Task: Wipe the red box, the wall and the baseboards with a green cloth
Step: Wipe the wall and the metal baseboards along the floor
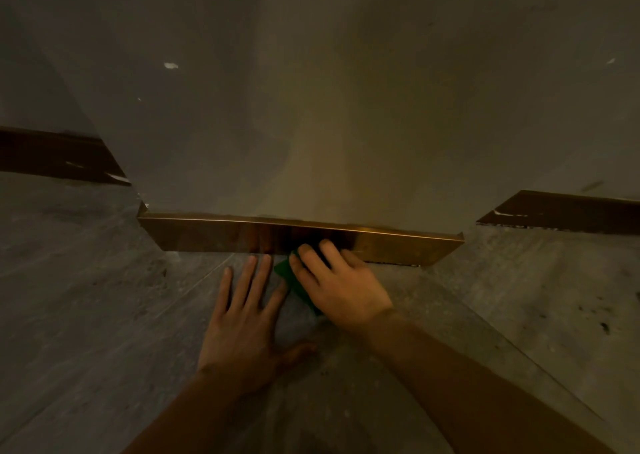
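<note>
A dim grey wall point(311, 90) meets a grey floor point(86, 298) at mid-frame. Just below centre, the green cloth point(289, 275), a dark, mostly hidden fold, is pressed against the glossy bronze baseboard point(214, 234) under the right hand point(337, 282), whose fingers grip it. The left hand point(244, 318) lies flat on the floor, fingers spread.

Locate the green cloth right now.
Head view, lower centre: the green cloth is under the right hand, pressed at the foot of the shiny baseboard, just right of the left hand flat on the floor.
</note>
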